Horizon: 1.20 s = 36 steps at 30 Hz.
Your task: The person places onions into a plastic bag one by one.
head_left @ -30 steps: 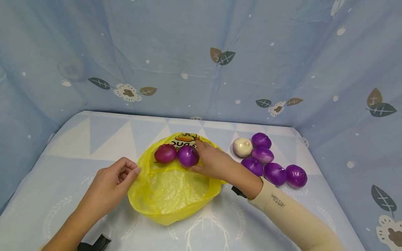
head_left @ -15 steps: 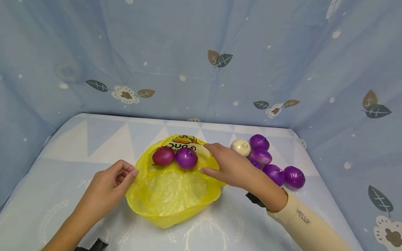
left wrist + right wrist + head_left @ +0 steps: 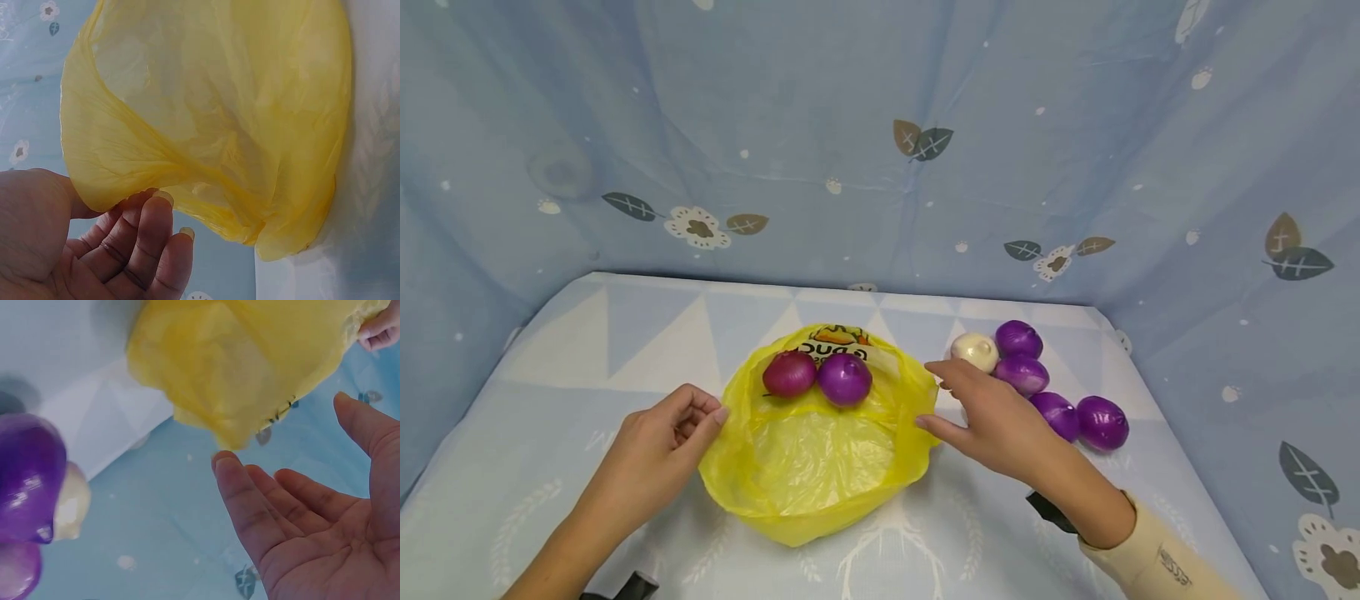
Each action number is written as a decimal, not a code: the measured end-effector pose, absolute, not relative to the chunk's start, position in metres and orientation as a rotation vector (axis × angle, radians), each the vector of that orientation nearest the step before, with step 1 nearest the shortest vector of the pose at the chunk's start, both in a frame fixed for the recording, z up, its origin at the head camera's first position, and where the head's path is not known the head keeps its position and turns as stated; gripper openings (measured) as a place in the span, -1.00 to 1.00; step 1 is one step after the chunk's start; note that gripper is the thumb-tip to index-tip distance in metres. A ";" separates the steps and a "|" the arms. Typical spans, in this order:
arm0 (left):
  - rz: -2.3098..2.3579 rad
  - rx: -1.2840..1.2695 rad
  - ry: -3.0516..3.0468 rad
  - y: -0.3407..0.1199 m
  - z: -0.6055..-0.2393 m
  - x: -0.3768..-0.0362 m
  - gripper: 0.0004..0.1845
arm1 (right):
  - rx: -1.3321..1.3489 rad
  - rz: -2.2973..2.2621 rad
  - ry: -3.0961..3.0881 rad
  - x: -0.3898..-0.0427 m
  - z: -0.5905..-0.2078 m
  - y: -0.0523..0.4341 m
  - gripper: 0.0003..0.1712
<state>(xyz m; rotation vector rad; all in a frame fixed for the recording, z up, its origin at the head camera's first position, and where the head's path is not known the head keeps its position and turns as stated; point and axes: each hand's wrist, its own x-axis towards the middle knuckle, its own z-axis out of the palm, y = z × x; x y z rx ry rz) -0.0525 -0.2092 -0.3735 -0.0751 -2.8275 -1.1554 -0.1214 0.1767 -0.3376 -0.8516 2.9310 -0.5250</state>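
A yellow plastic bag (image 3: 820, 454) stands with its mouth spread wide. Inside, near the printed back wall, a dark red onion (image 3: 789, 374) and a purple onion (image 3: 845, 380) sit side by side. My left hand (image 3: 651, 450) pinches the bag's left rim between thumb and fingers; the left wrist view has the thumb behind the plastic (image 3: 119, 162). Just outside the right rim, my right hand (image 3: 1000, 421) hangs with thumb and fingers apart, holding nothing. Beyond it lie a white onion (image 3: 974, 351) and several purple onions (image 3: 1021, 375), one or more partly hidden by this hand.
The table (image 3: 647, 333) has a pale cloth with triangles and ends at a patterned blue curtain (image 3: 820, 142) behind and at the sides. A purple onion (image 3: 1102, 423) lies rightmost in the group, near the table's right edge.
My right hand has let go of the purple onion in the bag and drawn back rightward past the rim. My left hand keeps its pinch on the bag.
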 end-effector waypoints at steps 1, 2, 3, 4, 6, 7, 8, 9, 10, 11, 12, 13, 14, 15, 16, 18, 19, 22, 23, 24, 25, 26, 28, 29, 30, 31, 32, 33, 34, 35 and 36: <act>-1.155 -0.076 -2.826 -0.209 -0.374 -0.052 -0.79 | -0.842 -0.536 2.938 -0.120 -0.338 0.180 -0.19; -1.154 -0.079 -2.825 -0.209 -0.374 -0.052 -0.79 | -0.831 -0.554 2.944 -0.119 -0.339 0.184 -0.19; -1.156 -0.081 -2.823 -0.209 -0.374 -0.052 -0.79 | -0.820 -0.574 2.948 -0.118 -0.341 0.188 -0.19; -1.157 -0.081 -2.822 -0.209 -0.374 -0.052 -0.79 | -0.808 -0.591 2.954 -0.117 -0.342 0.191 -0.19; -1.155 -0.081 -2.821 -0.210 -0.374 -0.052 -0.79 | -0.781 -0.626 2.962 -0.115 -0.345 0.198 -0.20; -1.155 -0.080 -2.820 -0.210 -0.374 -0.052 -0.79 | -0.768 -0.634 2.968 -0.115 -0.346 0.202 -0.20; -1.153 -0.080 -2.821 -0.210 -0.374 -0.052 -0.79 | -0.753 -0.643 2.971 -0.114 -0.348 0.205 -0.21; -1.152 -0.080 -2.819 -0.210 -0.374 -0.051 -0.79 | -0.733 -0.645 2.976 -0.114 -0.349 0.208 -0.20; -1.149 -0.080 -2.818 -0.210 -0.375 -0.051 -0.79 | -0.711 -0.643 2.980 -0.113 -0.350 0.211 -0.20; -1.147 -0.082 -2.818 -0.210 -0.375 -0.051 -0.79 | -0.689 -0.640 2.984 -0.113 -0.350 0.214 -0.20; -1.149 -0.084 -2.817 -0.210 -0.375 -0.051 -0.79 | -0.663 -0.635 2.989 -0.112 -0.351 0.217 -0.19; -1.151 -0.087 -2.815 -0.210 -0.375 -0.051 -0.79 | -0.635 -0.629 2.994 -0.111 -0.351 0.221 -0.18; -1.153 -0.091 -2.814 -0.210 -0.375 -0.051 -0.79 | -0.607 -0.632 2.995 -0.110 -0.352 0.225 -0.16; -1.154 -0.093 -2.811 -0.210 -0.375 -0.051 -0.80 | -0.584 -0.639 2.997 -0.110 -0.352 0.229 -0.15; -1.155 -0.094 -2.809 -0.210 -0.375 -0.051 -0.81 | -0.568 -0.647 3.000 -0.109 -0.352 0.233 -0.14; -1.156 -0.098 -2.807 -0.210 -0.375 -0.051 -0.81 | -0.549 -0.677 3.006 -0.108 -0.354 0.242 -0.12; -1.157 -0.100 -2.807 -0.210 -0.375 -0.051 -0.81 | -0.539 -0.694 3.010 -0.107 -0.354 0.246 -0.12; -1.157 -0.100 -2.811 -0.210 -0.374 -0.052 -0.81 | -0.506 -0.702 3.027 -0.104 -0.356 0.261 -0.11; -1.157 -0.101 -2.815 -0.210 -0.374 -0.052 -0.80 | -0.485 -0.694 3.031 -0.103 -0.357 0.265 -0.10; -1.155 -0.100 -2.818 -0.210 -0.374 -0.052 -0.79 | -0.464 -0.684 3.033 -0.101 -0.358 0.270 -0.10; -1.154 -0.099 -2.822 -0.210 -0.373 -0.052 -0.79 | -0.443 -0.664 3.040 -0.100 -0.358 0.274 -0.08; -1.152 -0.095 -2.825 -0.210 -0.373 -0.052 -0.78 | -0.425 -0.642 3.045 -0.099 -0.359 0.278 -0.07; -1.146 -0.090 -2.828 -0.211 -0.373 -0.053 -0.77 | -0.393 -0.613 3.051 -0.098 -0.360 0.285 -0.05; -1.145 -0.087 -2.828 -0.211 -0.373 -0.053 -0.77 | -0.378 -0.597 3.056 -0.097 -0.361 0.287 -0.03; -1.145 -0.086 -2.828 -0.211 -0.373 -0.053 -0.77 | -0.367 -0.583 3.063 -0.097 -0.363 0.290 -0.03; -1.147 -0.087 -2.827 -0.211 -0.373 -0.052 -0.77 | -0.352 -0.569 3.069 -0.097 -0.364 0.292 -0.02; -1.148 -0.087 -2.824 -0.211 -0.373 -0.052 -0.78 | -0.340 -0.557 3.074 -0.097 -0.365 0.294 -0.02; -1.149 -0.089 -2.821 -0.211 -0.373 -0.052 -0.78 | -0.330 -0.547 3.079 -0.098 -0.367 0.297 -0.02; -1.150 -0.090 -2.819 -0.211 -0.373 -0.052 -0.78 | -0.323 -0.536 3.085 -0.098 -0.368 0.299 -0.02; -1.150 -0.090 -2.818 -0.211 -0.373 -0.052 -0.79 | -0.319 -0.529 3.093 -0.098 -0.369 0.301 -0.02; -1.149 -0.092 -2.817 -0.210 -0.373 -0.052 -0.78 | -0.313 -0.527 3.097 -0.098 -0.370 0.302 -0.02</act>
